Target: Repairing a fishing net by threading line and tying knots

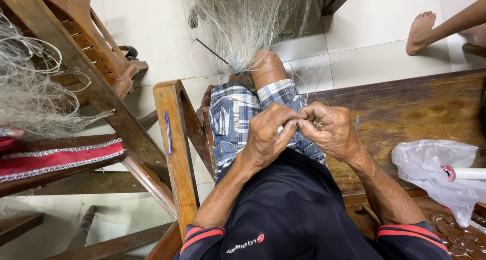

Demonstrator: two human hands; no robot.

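L hand & R hand meet knuckle to knuckle over the lap, fingers curled in, tips pinched together on fine pale net line; a small white bit shows betw. the L fingertips, too small to tell what. Skin creased, veins raised.

Just under the hands: plaid shorts, blue/white checked cotton, rumpled. Knee pokes out beyond them. Straight ahead of the hands, past the knee, the fishing net hangs in a thin grey-white bundle, hair-fine mesh gathered to a point near the knee w/ a dark thin rod beside it.

R of the hands: dark wooden bench, worn, scratched grain. Nearer the body on that side, crumpled clear plastic bag, glossy, w/ a white tube lying on it.

L of the hands: wooden chair arm, orange-brown, flat plank, blue pen resting on it. Further L, more tangled net draped on a slatted wooden frame, red cushion w/ silver trim below.

Far R ahead, another person's bare foot on white floor tiles.
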